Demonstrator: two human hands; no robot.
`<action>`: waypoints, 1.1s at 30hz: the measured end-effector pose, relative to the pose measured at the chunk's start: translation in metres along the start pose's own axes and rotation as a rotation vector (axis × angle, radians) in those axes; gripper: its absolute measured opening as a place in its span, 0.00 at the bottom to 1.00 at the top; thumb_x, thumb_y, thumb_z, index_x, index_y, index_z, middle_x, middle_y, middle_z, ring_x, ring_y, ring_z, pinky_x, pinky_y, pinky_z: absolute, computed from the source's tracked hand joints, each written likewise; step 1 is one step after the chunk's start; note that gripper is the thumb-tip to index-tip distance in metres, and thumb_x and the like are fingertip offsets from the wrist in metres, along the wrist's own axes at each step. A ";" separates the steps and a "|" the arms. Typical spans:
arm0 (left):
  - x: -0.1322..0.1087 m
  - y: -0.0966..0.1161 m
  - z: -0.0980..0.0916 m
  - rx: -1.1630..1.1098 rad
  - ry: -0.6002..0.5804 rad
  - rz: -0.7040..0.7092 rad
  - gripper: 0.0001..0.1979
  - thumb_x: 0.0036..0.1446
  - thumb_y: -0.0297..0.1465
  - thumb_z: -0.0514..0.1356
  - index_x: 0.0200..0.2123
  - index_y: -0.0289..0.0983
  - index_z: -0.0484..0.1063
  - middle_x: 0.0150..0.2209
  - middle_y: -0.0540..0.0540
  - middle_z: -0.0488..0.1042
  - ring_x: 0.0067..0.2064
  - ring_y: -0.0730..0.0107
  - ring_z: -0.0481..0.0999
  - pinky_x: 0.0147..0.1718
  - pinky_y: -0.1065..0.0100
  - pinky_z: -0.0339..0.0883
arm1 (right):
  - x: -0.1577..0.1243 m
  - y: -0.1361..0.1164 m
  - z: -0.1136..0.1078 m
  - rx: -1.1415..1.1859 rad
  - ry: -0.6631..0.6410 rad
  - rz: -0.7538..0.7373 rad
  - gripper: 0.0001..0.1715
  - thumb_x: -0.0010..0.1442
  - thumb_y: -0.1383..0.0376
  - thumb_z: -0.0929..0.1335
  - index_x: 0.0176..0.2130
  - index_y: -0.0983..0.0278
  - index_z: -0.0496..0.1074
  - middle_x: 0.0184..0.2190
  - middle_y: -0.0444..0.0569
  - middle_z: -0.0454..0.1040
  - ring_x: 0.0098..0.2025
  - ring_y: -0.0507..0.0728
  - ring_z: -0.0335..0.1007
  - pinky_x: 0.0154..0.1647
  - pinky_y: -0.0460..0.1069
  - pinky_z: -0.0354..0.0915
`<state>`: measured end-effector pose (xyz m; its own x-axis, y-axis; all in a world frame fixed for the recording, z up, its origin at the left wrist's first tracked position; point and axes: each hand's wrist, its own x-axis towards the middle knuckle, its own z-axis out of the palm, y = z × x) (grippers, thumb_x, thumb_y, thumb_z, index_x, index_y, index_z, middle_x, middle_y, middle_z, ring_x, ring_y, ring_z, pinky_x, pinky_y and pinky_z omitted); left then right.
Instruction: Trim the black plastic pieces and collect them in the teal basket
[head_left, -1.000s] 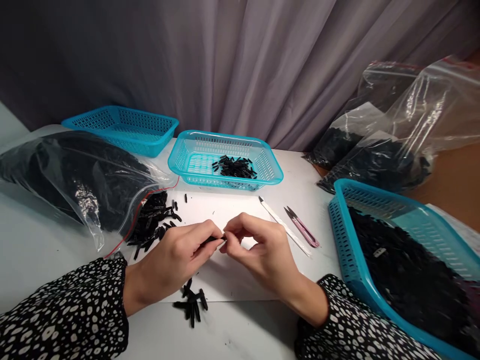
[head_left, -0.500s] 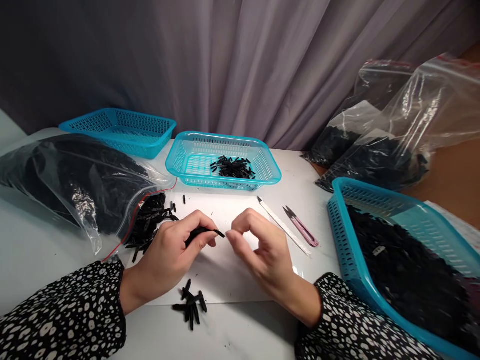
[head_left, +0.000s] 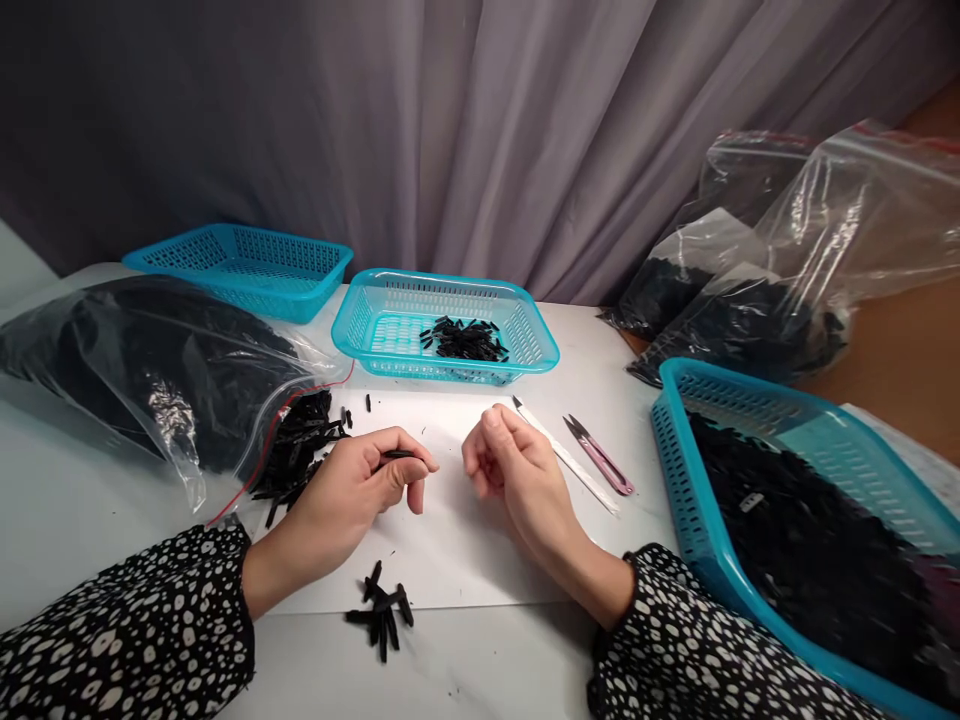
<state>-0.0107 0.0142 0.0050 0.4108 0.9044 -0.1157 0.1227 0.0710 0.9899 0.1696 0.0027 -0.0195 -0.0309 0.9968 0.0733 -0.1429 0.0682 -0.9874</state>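
Note:
My left hand [head_left: 367, 490] is closed, with a small slim black piece [head_left: 397, 455] between thumb and forefinger, mostly hidden by the fingers. My right hand [head_left: 521, 465] hovers just right of it over the white sheet [head_left: 442, 560]. Its fingers are curled in, with the thumb against the forefinger; whatever they hold, if anything, is hidden. Below the left hand lies a small cluster of black pieces [head_left: 381, 605]. Beyond that hand is a loose pile of similar black pieces [head_left: 296, 445], at the mouth of a bulging clear zip bag [head_left: 172, 360].
A blue basket [head_left: 536, 335] with some black pieces stands behind the hands, another blue basket [head_left: 315, 280] to its left. Pink thread snips [head_left: 600, 455] and a white pen-like tool [head_left: 577, 465] lie right. A larger blue basket [head_left: 686, 500] holds many black pieces, near clear bags [head_left: 750, 320].
The right hand has turned, its thumb now on top and its fingers curled further in. The black piece has drawn back into the left fingers, so its tip no longer sticks out.

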 end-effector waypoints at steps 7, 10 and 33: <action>0.002 0.002 -0.001 -0.002 0.015 0.004 0.23 0.53 0.52 0.65 0.27 0.36 0.73 0.19 0.51 0.72 0.20 0.76 0.55 0.20 0.70 0.46 | -0.004 -0.002 0.002 -0.120 -0.121 -0.132 0.12 0.67 0.60 0.65 0.47 0.60 0.73 0.28 0.42 0.68 0.25 0.51 0.60 0.24 0.46 0.57; 0.001 0.001 -0.001 -0.051 -0.043 -0.023 0.24 0.53 0.53 0.64 0.25 0.37 0.69 0.19 0.52 0.71 0.21 0.75 0.57 0.21 0.71 0.48 | -0.010 -0.007 0.004 -0.322 -0.180 -0.324 0.11 0.65 0.65 0.68 0.47 0.60 0.77 0.26 0.42 0.66 0.27 0.53 0.61 0.29 0.48 0.60; 0.001 0.001 0.000 -0.306 0.068 -0.111 0.14 0.56 0.41 0.66 0.39 0.37 0.74 0.30 0.48 0.77 0.23 0.78 0.55 0.23 0.69 0.45 | -0.001 -0.001 0.000 -0.108 0.055 -0.215 0.03 0.55 0.68 0.74 0.29 0.60 0.79 0.28 0.45 0.79 0.31 0.55 0.72 0.32 0.50 0.67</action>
<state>-0.0099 0.0154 0.0060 0.3474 0.9093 -0.2291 -0.1177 0.2847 0.9514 0.1693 0.0019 -0.0189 0.0435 0.9596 0.2781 -0.0333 0.2796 -0.9595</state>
